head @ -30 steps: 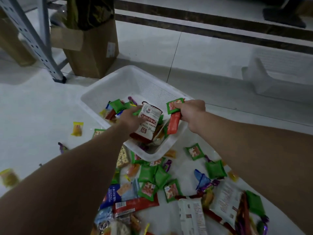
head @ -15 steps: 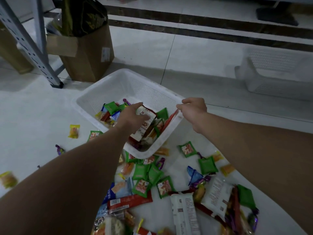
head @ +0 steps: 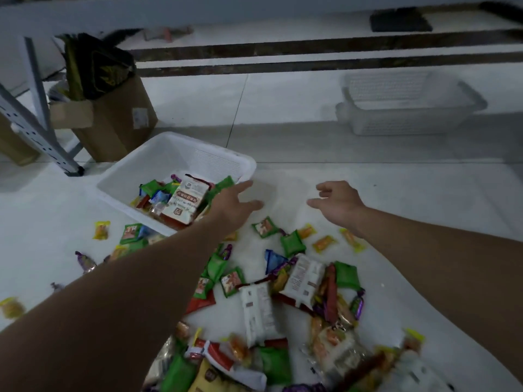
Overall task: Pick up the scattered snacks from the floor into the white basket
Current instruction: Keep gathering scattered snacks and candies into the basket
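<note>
**Since it's all small wrapped packets, none of this looks hard to grab**

The snacks (head: 256, 306) look light, crinkly and a bit slippery, so the person would probably do best pinching a packet by its sealed edge or scooping several flat ones at once. Most lie heaped on the floor on the near side of the white basket (head: 175, 137), with strays to its left and right and a layer inside it.

Counts:
- big white pouches (head: 184, 205): three, one in the basket and two in the heap
- orange candies (head: 324, 243): three, right of the basket
- green packets (head: 293, 243): at least seven outside it, too blurry for an exact tally

Both hands are empty, fingers loosely spread. The left hand (head: 232, 205) is just by the basket's near right corner, and the right hand (head: 336, 205) is further right. What looks like two stacked mesh baskets (head: 407, 108) sit well off to its right, and one cardboard box (head: 113, 123) sits just behind it.
</note>
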Available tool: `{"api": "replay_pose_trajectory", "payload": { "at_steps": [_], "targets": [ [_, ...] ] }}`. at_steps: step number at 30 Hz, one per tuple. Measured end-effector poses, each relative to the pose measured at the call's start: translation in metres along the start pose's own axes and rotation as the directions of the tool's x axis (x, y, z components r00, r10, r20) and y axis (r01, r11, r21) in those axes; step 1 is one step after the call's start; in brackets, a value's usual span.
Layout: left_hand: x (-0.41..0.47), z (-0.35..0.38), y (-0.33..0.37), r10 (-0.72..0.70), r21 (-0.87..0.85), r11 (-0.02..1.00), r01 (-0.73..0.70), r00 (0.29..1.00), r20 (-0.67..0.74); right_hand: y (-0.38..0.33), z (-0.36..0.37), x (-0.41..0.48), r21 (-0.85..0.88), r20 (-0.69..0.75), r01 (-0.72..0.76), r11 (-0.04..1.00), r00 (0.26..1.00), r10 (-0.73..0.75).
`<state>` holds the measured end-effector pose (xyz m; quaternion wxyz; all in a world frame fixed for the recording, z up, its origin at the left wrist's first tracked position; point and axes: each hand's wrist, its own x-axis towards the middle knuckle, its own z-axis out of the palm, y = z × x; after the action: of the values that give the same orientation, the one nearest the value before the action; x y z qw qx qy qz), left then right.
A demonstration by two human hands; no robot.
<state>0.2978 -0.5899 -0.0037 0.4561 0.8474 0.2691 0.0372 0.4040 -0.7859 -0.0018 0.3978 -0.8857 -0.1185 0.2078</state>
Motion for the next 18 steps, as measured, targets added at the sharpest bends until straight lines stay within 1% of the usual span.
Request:
{"api": "replay_pose_trajectory", "payload": {
  "at_steps": [3, 7, 9, 12, 14, 18],
  "targets": [
    [-0.017, 0.032, 0.002, -0.018, 0.026, 1.0, 0.017, 0.999, 0.028, 0.033, -0.014, -0.019, -0.092, 0.04, 0.01, 0.996, 0.999, -0.007],
    [-0.04, 0.078, -0.001, -0.073, 0.069, 0.995, 0.066, 0.993, 0.096, 0.08, -0.019, -0.04, -0.149, 0.102, -0.028, 0.988, 0.994, 0.043],
    [-0.054, 0.102, -0.007, -0.096, 0.173, 0.982, 0.07, 0.985, 0.147, 0.1, -0.019, -0.048, -0.197, 0.127, -0.046, 0.979, 0.989, 0.072],
    [-0.074, 0.132, -0.022, -0.149, 0.361, 0.93, 0.061, 0.964, 0.22, 0.12, -0.02, -0.054, -0.229, 0.144, -0.07, 0.971, 0.984, 0.105],
    [-0.083, 0.145, -0.031, -0.185, 0.434, 0.898, 0.077, 0.96, 0.212, 0.126, -0.02, -0.055, -0.23, 0.135, -0.074, 0.97, 0.985, 0.107],
    [-0.089, 0.156, -0.031, -0.169, 0.575, 0.816, 0.062, 0.976, 0.135, 0.134, -0.016, -0.057, -0.218, 0.143, -0.061, 0.974, 0.985, 0.093]
  ]
}}
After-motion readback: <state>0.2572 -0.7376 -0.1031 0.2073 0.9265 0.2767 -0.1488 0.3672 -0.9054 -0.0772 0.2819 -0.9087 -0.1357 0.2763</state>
